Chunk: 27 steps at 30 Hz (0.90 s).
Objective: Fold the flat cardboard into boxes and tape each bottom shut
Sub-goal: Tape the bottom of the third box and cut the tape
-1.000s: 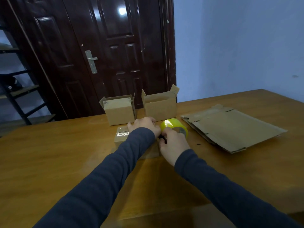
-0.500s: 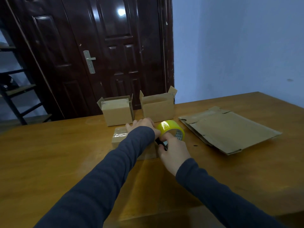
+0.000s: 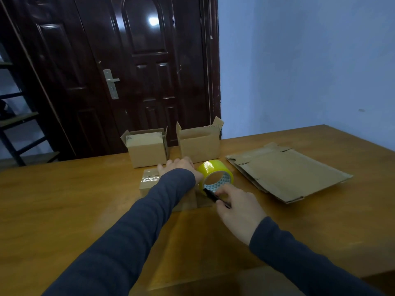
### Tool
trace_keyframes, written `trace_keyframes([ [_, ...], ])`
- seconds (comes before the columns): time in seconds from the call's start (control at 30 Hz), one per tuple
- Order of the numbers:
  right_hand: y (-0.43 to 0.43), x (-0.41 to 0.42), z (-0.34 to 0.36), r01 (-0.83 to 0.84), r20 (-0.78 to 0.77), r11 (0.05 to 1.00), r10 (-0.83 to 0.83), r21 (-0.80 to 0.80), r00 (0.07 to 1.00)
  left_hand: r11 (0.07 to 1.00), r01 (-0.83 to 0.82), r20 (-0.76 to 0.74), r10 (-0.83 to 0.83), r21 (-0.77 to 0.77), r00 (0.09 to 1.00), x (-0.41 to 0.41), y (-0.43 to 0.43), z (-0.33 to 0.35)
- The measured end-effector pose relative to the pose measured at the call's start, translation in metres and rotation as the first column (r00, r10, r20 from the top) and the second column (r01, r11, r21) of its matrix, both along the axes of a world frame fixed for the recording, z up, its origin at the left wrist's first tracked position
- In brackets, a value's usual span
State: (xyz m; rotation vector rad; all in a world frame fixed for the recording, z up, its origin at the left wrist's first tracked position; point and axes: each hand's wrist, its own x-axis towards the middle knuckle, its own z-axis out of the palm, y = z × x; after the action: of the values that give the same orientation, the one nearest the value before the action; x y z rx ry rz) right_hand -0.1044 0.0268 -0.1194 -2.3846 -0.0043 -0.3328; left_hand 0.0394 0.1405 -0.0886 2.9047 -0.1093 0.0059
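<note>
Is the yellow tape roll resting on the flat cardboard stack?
No: the yellow tape roll stands on edge between the left hand and the right hand holding a black tool, apart from the flat cardboard.

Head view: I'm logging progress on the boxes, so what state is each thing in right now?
Near box, flaps shut, tape strip across it.
Left hand, pressing flat on it.
Tape roll, on edge beside it.
Right hand, gripping black tool.
Back left box, upright, flaps up.
Back right box, upright, top open.
Flat cardboard, unfolded, stacked.
Door, shut.
</note>
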Motion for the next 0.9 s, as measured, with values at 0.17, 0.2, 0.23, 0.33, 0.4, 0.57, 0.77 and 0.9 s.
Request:
trace_keyframes([
  [0.17, -0.029, -0.010, 0.006, 0.067, -0.092, 0.963, -0.094, -0.261, 0.991, 0.999, -0.002, -0.041, 0.004, 0.034, 0.999, 0.002, -0.001, 0.003],
  [0.2, -0.034, -0.011, 0.005, 0.083, -0.111, 0.946, -0.124, -0.314, 0.986, 0.999, -0.002, -0.046, 0.004, 0.039, 0.999, 0.003, -0.001, 0.003],
  [0.23, -0.039, -0.012, 0.002, 0.094, -0.132, 0.933, -0.148, -0.349, 0.980, 0.999, -0.003, -0.047, 0.005, 0.042, 0.999, 0.003, -0.001, 0.002],
  [0.33, -0.049, -0.012, -0.006, 0.082, -0.213, 0.910, -0.181, -0.405, 0.960, 0.999, -0.006, -0.038, 0.008, 0.042, 0.999, 0.003, -0.001, 0.002],
  [0.4, -0.053, -0.011, -0.010, 0.063, -0.248, 0.898, -0.186, -0.435, 0.951, 0.999, -0.009, -0.040, 0.011, 0.045, 0.999, 0.004, -0.001, 0.002],
  [0.57, -0.057, -0.010, -0.012, -0.036, -0.258, 0.828, -0.133, -0.560, 0.957, 0.998, -0.006, -0.029, 0.008, 0.057, 1.000, 0.003, -0.001, 0.001],
  [0.77, -0.053, -0.007, -0.003, -0.092, -0.235, 0.709, -0.106, -0.699, 0.966, 0.996, 0.012, -0.053, -0.008, 0.084, 0.999, 0.003, -0.001, 0.001],
  [0.9, -0.048, 0.005, 0.016, 0.058, -0.053, 0.794, -0.113, -0.605, 0.992, 0.996, 0.012, -0.042, -0.008, 0.087, 0.999, 0.004, -0.001, -0.001],
])
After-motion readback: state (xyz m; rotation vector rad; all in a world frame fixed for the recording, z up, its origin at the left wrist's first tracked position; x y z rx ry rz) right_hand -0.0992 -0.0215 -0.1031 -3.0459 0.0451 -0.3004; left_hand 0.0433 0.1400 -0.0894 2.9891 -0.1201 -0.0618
